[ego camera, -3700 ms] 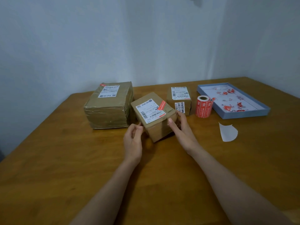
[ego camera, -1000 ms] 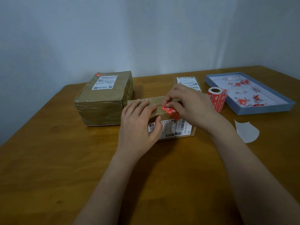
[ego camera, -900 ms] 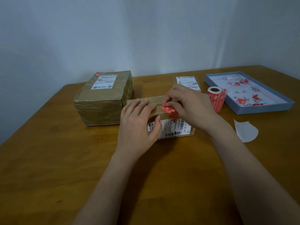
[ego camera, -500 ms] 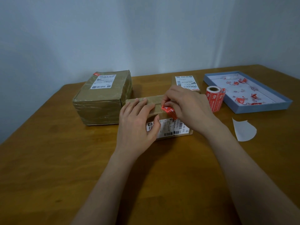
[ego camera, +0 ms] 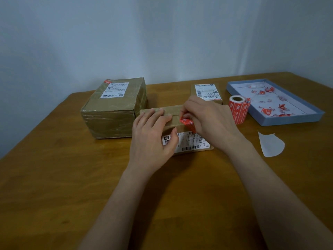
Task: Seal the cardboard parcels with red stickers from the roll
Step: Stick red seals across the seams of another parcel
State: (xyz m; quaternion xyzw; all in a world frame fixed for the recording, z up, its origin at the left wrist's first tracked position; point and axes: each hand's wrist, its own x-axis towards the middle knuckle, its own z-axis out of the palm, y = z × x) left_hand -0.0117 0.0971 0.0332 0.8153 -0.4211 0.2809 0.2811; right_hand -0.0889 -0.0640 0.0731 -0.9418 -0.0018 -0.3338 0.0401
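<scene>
mid frame, the left hand lies flat on the small cardboard parcel. the right hand pinches a red sticker at the parcel's top edge. the sticker looks thin and floppy, so hold its corner. the box seems light.

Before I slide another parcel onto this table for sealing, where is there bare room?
Bare wood lies along the near edge of the table, left of the left hand and in front of the big parcel. It is crowded from the middle parcel to the sticker roll, blue tray and backing paper.
</scene>
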